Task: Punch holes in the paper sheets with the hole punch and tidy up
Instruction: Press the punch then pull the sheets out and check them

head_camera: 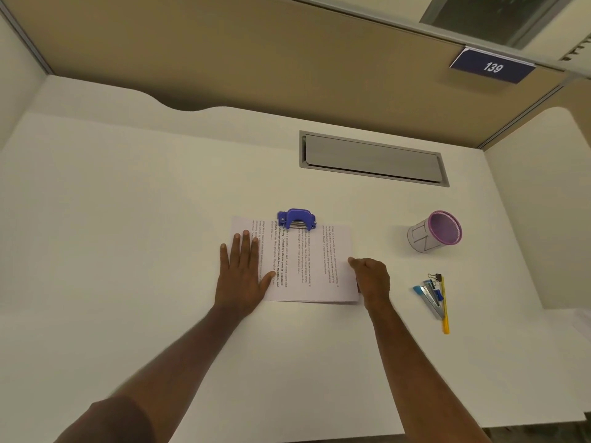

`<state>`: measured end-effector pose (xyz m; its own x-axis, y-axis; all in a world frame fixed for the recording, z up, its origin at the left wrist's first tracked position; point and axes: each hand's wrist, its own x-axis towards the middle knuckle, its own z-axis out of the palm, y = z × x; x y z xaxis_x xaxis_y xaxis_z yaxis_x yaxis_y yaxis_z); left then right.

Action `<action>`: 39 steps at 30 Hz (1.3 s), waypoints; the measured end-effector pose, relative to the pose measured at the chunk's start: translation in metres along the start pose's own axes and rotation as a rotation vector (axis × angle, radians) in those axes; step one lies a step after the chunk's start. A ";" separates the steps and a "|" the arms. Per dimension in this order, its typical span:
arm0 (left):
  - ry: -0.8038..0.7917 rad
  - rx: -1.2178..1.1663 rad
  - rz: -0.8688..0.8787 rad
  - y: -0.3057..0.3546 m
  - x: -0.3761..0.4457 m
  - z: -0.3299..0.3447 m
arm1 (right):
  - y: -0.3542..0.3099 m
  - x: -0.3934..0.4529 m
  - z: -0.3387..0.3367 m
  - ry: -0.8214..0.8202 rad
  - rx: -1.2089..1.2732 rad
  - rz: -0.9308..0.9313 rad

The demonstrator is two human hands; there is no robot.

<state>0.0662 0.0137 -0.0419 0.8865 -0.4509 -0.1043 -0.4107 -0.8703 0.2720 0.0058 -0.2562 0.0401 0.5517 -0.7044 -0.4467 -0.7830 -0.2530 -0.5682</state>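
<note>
Printed paper sheets (307, 266) lie in a stack on the white desk, text running sideways. A blue hole punch (296, 219) sits at the stack's far edge, with that edge pushed into its slot. My left hand (243, 270) lies flat on the left part of the sheets, fingers spread. My right hand (371, 276) is curled at the right edge of the stack, thumb and fingers pinching the paper's side.
A pink-rimmed pen cup (435, 232) stands to the right. Nearer me lie a stapler, binder clips and a yellow pen (433, 297). A grey cable hatch (372, 158) is set into the desk beyond the punch. Partition walls enclose the desk.
</note>
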 end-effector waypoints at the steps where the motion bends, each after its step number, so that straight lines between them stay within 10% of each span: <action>1: 0.001 0.000 0.001 0.000 0.000 0.000 | -0.001 0.000 0.001 0.013 0.017 0.017; 9: 0.002 -0.005 0.001 0.001 -0.002 -0.003 | -0.012 0.010 0.003 -0.111 0.312 0.250; 39: 0.006 -0.249 -0.052 -0.006 -0.014 -0.033 | 0.046 -0.003 -0.005 -0.336 0.505 0.139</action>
<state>0.0633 0.0322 -0.0103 0.9067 -0.4047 -0.1190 -0.2996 -0.8164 0.4936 -0.0331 -0.2689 0.0188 0.5786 -0.4399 -0.6868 -0.6673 0.2288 -0.7088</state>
